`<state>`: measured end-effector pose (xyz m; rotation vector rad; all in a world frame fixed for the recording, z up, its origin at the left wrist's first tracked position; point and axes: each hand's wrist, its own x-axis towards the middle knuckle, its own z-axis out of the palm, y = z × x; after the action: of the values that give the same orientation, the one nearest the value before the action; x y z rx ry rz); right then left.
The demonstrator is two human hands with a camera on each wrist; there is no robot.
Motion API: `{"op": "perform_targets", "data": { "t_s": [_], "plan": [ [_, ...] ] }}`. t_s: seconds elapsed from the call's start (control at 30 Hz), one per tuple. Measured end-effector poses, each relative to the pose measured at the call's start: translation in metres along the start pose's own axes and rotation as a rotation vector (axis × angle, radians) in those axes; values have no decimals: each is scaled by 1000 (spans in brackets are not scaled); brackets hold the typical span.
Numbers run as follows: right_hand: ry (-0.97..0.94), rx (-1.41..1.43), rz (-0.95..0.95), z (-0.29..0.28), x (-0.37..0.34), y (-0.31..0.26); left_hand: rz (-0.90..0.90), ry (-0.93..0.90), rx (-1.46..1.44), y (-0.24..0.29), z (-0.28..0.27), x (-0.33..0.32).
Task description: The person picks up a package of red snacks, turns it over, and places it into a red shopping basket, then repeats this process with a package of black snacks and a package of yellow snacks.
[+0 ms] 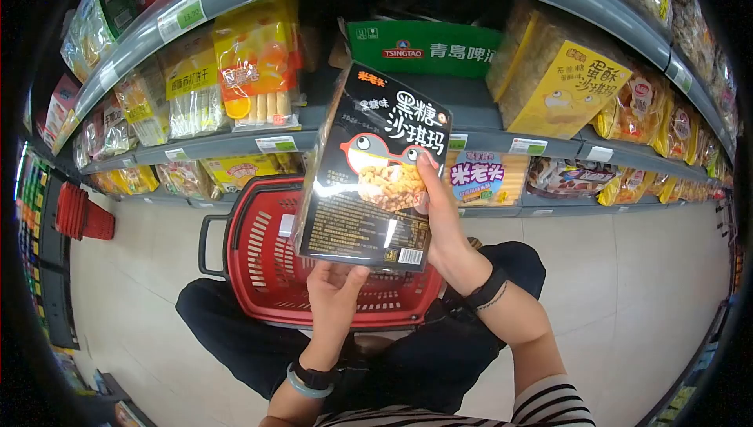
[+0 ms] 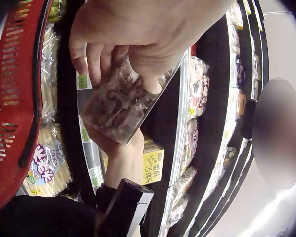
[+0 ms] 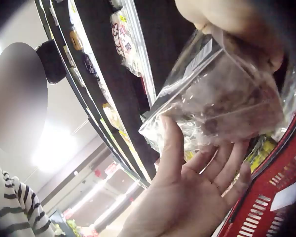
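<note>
Black printed rectangular pack in clear plastic (image 1: 375,184): held tilted over the basket, between both hands, printed face toward the head camera; likely angled so for legible print

Bare left hand with dark wristband (image 1: 331,295): grips the lower edge, thumb on one side, fingers apart on the other; probably bears the weight from below

Bare right hand with dark wristband (image 1: 445,227): holds the side edge, thumb flat on the printed face; spread of the fingers behind cannot be told; seems to steady the tilt

Red slotted plastic basket (image 1: 251,262): by the bent legs, under the pack, presumably there to leave both hands free; its support cannot be told

Grey metal shelf (image 1: 227,145): beyond the pack, bearing a green cardboard Tsingtao box (image 1: 423,49) and yellow box-shaped pack (image 1: 576,86)
</note>
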<state>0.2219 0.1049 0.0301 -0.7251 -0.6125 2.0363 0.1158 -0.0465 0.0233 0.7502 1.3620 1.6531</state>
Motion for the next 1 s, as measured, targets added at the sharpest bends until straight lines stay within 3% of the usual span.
{"op": "perform_targets", "data": {
  "t_s": [0.37, 0.6, 1.0],
  "plan": [
    [41, -132, -179, 11, -13, -10, -171, -7, -44, -17, 1, 1],
    [27, -122, -220, 7, -9, -6, -324, -21, -315, -2, 14, 5],
    [126, -61, -108, 2, -3, -1, -451, 36, -331, -11, 11, 8]
  ]
}}
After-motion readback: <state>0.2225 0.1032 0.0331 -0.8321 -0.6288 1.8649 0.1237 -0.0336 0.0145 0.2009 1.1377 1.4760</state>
